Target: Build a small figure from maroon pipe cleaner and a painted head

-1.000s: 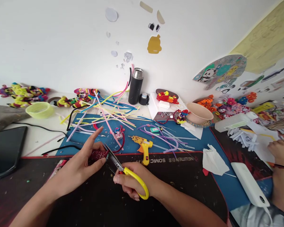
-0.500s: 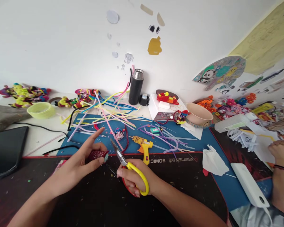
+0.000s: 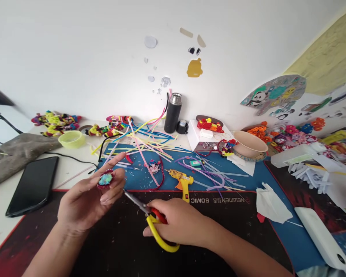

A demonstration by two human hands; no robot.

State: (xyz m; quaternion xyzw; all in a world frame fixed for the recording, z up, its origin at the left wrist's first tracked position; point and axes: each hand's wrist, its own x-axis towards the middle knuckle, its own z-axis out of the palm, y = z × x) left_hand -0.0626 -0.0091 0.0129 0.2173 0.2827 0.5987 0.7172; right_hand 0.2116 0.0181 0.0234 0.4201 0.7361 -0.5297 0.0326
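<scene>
A small round piece with a dark red rim and a fluffy turquoise middle sits between the thumb and fingers of my left hand. Its turquoise side faces me, and the index finger points up and away. My right hand grips scissors with yellow and red handles. Their blades look closed and point up-left, just right of my left fingers. Beyond the hands lie a yellow glue gun and a small doll-like head beside a dark red beaded strand.
Pipe cleaners are strewn across the blue mat. A black flask stands open by the wall. At left are a phone and a yellow-green bowl; at right, a beige bowl, a tissue and a white device.
My left hand has turned over, bringing the piece's turquoise side into view. My right hand has rolled palm-down, tipping the scissors further left. The view has shifted, and the other person's arm has mostly left it.
</scene>
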